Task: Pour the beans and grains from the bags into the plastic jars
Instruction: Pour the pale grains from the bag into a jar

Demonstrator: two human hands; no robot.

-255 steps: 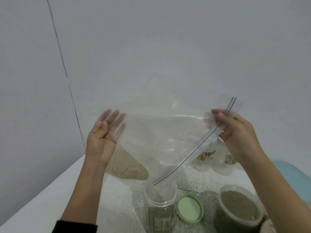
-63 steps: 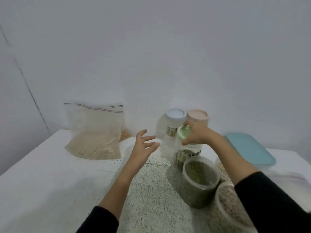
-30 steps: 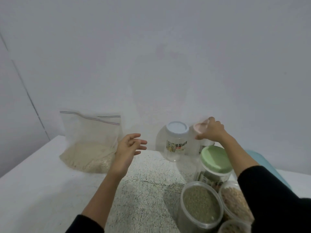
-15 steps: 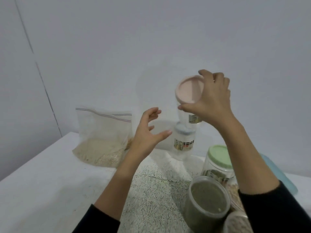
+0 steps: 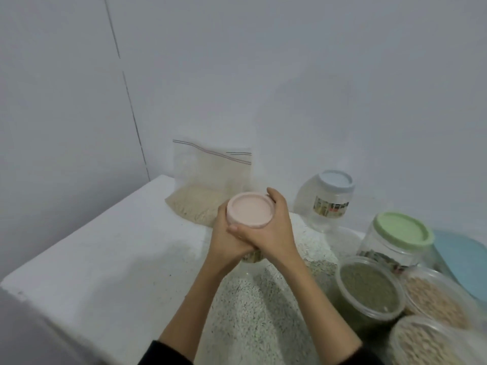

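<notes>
A: Count?

B: 2 hands, 1 pink-lidded jar (image 5: 249, 213) between them. On the table (image 5: 105, 259): 1 blue-lidded jar (image 5: 326, 198), 1 green-lidded jar (image 5: 398, 238), 3 open tubs w/o lids – one w/ green grain (image 5: 369, 291), two w/ pale beans (image 5: 437, 301) (image 5: 427, 343). 1 zip bag (image 5: 210, 188) w/ pale grain against the wall, approx upright. 1 teal lid (image 5: 463, 262) at right edge.

A: Pink jar – where, which way?

B: Above table centre, in front of the bag. Long axis tilted, lid end up and toward the camera; body mostly hidden by the hands.

A: Fingers?

B: Left hand (image 5: 226, 243) wraps the jar body from the left, fingers curled. Right hand (image 5: 271, 233) curls round the lid rim and neck, overlapping the left.
</notes>
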